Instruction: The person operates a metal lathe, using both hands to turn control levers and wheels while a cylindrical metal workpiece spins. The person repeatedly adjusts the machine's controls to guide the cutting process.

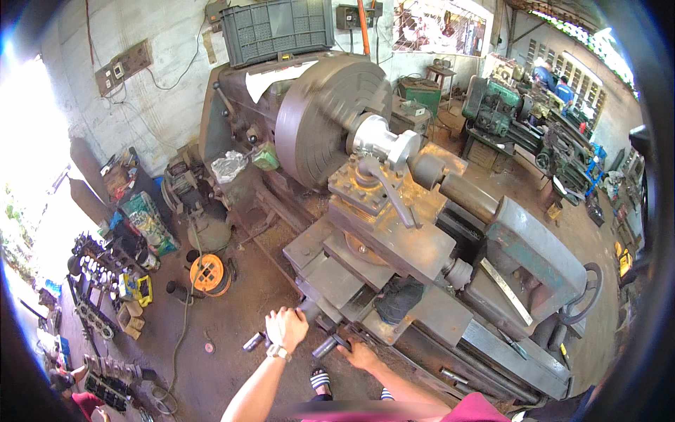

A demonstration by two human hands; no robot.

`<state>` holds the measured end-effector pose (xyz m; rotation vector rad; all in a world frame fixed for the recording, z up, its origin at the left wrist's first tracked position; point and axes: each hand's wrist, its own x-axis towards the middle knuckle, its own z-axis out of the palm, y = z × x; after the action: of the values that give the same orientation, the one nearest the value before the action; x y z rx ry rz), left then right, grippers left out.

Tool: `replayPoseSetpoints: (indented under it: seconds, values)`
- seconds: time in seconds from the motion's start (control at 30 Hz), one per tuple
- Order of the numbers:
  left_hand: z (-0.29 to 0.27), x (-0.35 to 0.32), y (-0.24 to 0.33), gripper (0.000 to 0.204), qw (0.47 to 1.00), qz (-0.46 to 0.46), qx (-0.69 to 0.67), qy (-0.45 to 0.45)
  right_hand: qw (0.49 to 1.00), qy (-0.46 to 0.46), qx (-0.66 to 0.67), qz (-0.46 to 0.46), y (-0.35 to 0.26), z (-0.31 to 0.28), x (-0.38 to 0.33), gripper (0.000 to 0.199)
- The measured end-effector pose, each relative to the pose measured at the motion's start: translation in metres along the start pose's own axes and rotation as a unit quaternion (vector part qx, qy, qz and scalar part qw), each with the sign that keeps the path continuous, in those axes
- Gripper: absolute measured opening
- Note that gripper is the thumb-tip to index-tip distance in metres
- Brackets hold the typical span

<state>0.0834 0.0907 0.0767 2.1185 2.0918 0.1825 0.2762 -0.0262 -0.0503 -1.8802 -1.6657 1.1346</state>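
Note:
I stand at a large metal lathe. My left hand (286, 329), with a watch at the wrist, is closed over a crank handle at the front of the carriage (316, 257). To its right, my right hand (361, 354) has its fingers closed around a second handle (325, 347); part of the grip is hidden. Farther off, a shiny turned workpiece (380, 141) sits between the big round chuck (309, 123) and the tailstock quill (467, 197). Smearing blurs the chuck's front. The tool post (362, 179), with its long lever, stands close beside the workpiece.
A dark cloth (399, 301) lies on the carriage, and a flat metal bar (506, 292) on the tailstock base. An orange cable reel (211, 274) and engine parts (95, 316) are on the floor at left. A grey crate (278, 32) tops the headstock. Two people work far right.

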Motion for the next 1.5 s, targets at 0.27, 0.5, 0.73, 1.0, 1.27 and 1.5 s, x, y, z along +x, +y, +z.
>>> replayPoseSetpoints:
  seconds: [0.27, 0.5, 0.73, 1.0, 1.27, 1.5]
  values:
    - [-0.005, 0.006, -0.005, 0.038, 0.999, 0.028, -0.016, -0.026, 0.987, -0.047, 0.015, 0.152, -0.017, -0.002, 0.016, 0.068]
    - [-0.008, 0.005, -0.007, 0.039, 0.998, 0.045, -0.03, -0.024, 0.988, -0.065, 0.027, 0.137, -0.026, -0.02, -0.015, 0.074]
    - [-0.008, 0.004, -0.006, 0.039, 0.999, 0.037, -0.023, -0.025, 0.998, -0.027, 0.011, 0.06, -0.037, -0.016, 0.005, 0.08]
    - [-0.004, 0.002, 0.0, 0.037, 0.999, 0.032, -0.005, 0.023, 0.986, -0.095, -0.033, 0.13, 0.0, 0.011, 0.029, 0.071]
    - [-0.002, 0.001, 0.006, 0.036, 0.999, 0.005, 0.017, 0.037, 0.997, -0.06, 0.005, 0.049, 0.037, 0.039, 0.039, 0.063]
    - [-0.004, 0.001, 0.011, 0.036, 1.0, -0.013, 0.0, 0.021, 0.998, -0.044, -0.021, -0.042, 0.02, 0.016, 0.023, 0.051]
